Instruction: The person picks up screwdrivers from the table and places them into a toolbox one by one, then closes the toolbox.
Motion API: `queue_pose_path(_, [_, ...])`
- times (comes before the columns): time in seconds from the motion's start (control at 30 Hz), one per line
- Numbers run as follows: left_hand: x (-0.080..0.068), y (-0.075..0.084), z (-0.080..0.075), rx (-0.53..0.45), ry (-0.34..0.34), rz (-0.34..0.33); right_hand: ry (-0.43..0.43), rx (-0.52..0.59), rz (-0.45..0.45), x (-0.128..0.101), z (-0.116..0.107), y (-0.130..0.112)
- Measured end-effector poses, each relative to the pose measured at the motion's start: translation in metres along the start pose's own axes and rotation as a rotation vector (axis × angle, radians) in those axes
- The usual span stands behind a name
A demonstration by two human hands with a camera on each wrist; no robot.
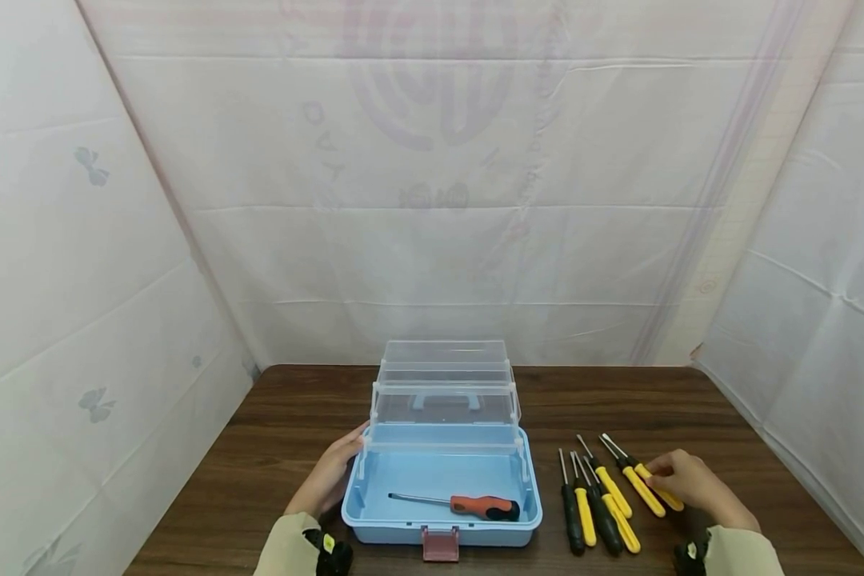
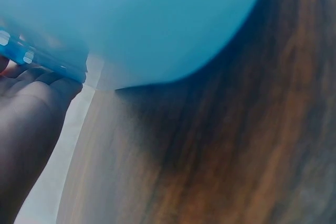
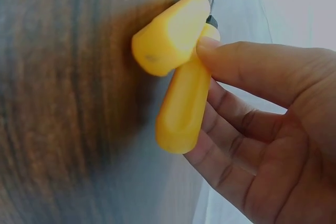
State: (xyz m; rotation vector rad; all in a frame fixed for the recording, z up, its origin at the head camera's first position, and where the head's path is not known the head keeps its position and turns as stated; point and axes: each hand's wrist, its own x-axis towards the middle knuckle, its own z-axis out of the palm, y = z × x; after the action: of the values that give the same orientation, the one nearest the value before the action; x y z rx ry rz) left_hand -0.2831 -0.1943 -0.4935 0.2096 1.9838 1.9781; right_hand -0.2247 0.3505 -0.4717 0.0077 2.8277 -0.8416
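We see the left hand resting with relaxed fingers against the left wall of the open blue toolbox at the tabletop's near middle, its grip released. At three o'clock from the box lies a row of yellow and black screwdrivers. The right hand pinches the yellow handle of the rightmost screwdriver, thumb on top, its grip grasping that handle; another yellow handle lies touching it. Inside the box lies an orange-handled screwdriver.
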Motion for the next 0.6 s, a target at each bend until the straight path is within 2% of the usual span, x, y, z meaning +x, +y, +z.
queue_pose_path(0.37, [0.000, -0.001, 0.000, 0.004, 0.004, 0.001, 0.022, -0.009, -0.014, 0.002, -0.005, -0.008])
queue_pose_path(0.6, [0.000, -0.001, 0.000, 0.008, 0.014, -0.001, 0.024, -0.005, -0.053, 0.002, -0.010, -0.017])
